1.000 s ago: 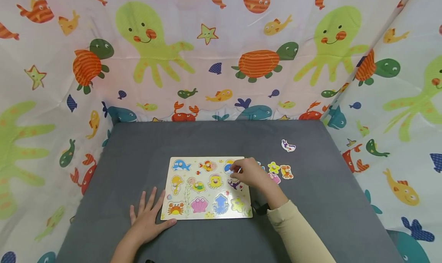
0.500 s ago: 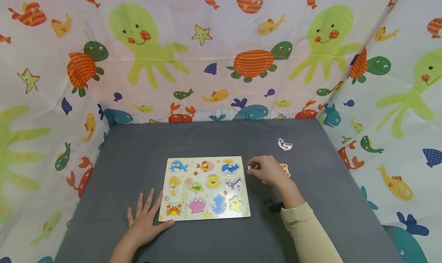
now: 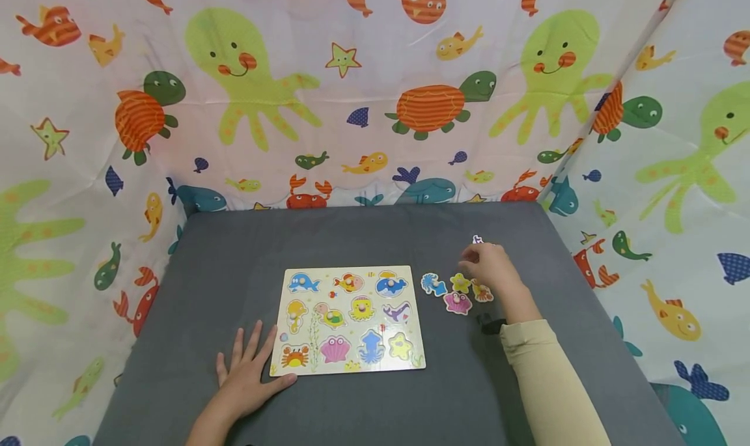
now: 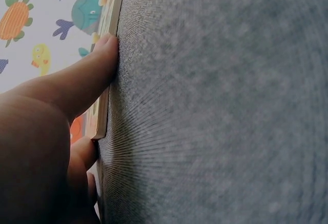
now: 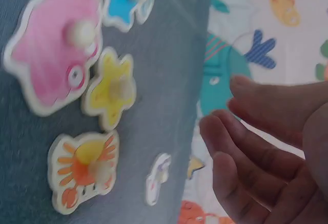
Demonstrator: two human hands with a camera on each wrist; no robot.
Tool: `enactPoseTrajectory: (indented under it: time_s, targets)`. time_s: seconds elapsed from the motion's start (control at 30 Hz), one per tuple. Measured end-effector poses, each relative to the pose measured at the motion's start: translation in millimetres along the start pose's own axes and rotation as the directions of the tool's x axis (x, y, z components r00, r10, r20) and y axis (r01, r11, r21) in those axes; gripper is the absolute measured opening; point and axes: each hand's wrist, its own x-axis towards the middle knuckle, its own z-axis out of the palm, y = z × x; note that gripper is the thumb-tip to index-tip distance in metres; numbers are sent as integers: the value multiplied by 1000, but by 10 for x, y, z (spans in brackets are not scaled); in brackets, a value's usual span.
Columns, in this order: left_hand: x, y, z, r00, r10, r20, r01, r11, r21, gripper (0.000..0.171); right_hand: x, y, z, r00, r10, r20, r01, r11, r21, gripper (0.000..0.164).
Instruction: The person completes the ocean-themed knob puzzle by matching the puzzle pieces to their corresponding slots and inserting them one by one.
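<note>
R hand (image 3: 491, 264) is part open: thumb & fingertips apart, nothing held. It's come off the board (image 3: 379, 367), passed over the loose bits & now hangs nr the purple-and-white piece (image 5: 158, 179), partly hidden in head view; no contact visible in R wrist view. Closest below: crab piece (image 5: 84, 167), then star piece (image 5: 113, 88), pink shell piece (image 5: 56, 49), blue squid piece (image 3: 433, 284), all loose on the table (image 3: 328, 231), knobs up, & uncovered again bar crab, part-hidden by the hand. L hand (image 3: 246, 374) hasn't shifted: fingers spread, thumb against board's near edge, prob. steadying it. Board has six knobbed pieces seated, incl. blue whale w/ yellow top (image 3: 390, 285), where R hand was a sec ago. Five outlines w/o knobs, purple one (image 3: 396, 313) incl., match the five loose; none lifted yet.
</note>
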Motion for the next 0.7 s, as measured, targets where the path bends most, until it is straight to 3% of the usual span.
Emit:
enactPoseTrajectory:
  time_s: [0.33,0.5,0.7]
  targets:
    - [10,-18,13,1000,-2,-10,2,1000,5,116,297,405,7,981,159,-114,-164,986,-40,25]
    - [12,-21,23,1000,2,-31,-2,1000,-2,115,421,520,34,969,221,-109,-228,972,-50,30]
    - [23,-23,20,999,1,-33,-1,1000,-6,115,544,616,79,965,240,-102,-249,964,-91,34]
